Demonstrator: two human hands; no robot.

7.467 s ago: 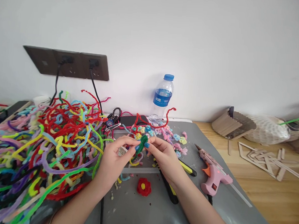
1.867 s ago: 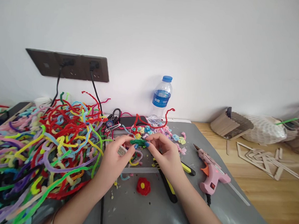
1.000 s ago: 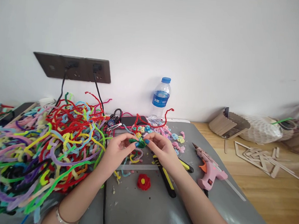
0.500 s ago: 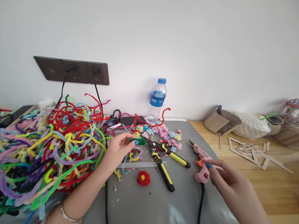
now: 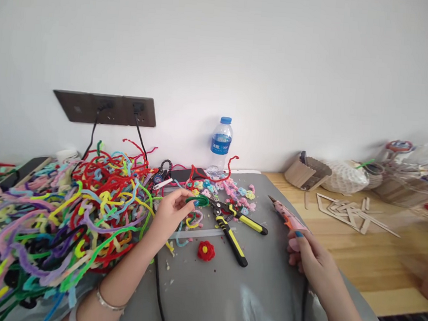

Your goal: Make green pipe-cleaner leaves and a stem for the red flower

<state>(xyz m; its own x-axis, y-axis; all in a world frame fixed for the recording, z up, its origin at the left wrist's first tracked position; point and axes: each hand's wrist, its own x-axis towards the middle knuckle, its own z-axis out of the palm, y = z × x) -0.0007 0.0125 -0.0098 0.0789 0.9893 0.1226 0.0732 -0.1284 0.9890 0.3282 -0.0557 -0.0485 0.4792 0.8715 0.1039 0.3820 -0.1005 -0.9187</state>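
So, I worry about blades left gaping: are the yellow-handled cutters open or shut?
Open: the cutters lie on the grey mat with their two yellow handles splayed apart.

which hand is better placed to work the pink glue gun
Right, probably. The right hand grips the pink glue gun by its handle, while the left hand is busy pinching the green pipe-cleaner loop.

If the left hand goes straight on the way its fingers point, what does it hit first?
Probably the small pastel flowers just beyond the green loop that the left hand pinches; the water bottle stands farther back. Depth is unclear.
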